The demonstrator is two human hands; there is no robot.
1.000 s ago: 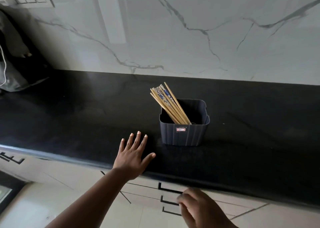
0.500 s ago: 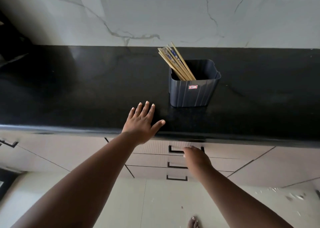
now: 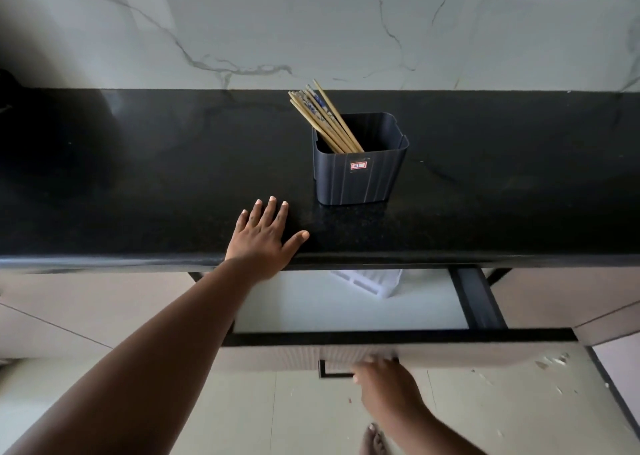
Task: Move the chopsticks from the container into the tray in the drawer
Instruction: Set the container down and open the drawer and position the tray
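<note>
While left hand (image 3: 265, 238) lies flat | right hand (image 3: 382, 380) grips drawer handle (image 3: 334, 368)

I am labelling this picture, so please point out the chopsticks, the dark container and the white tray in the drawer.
chopsticks (image 3: 320, 117): head view, middle of the bundle above the rim.
container (image 3: 358, 181): head view, front wall below the sticker.
tray (image 3: 370, 281): head view, visible slotted corner under the counter edge.
</note>
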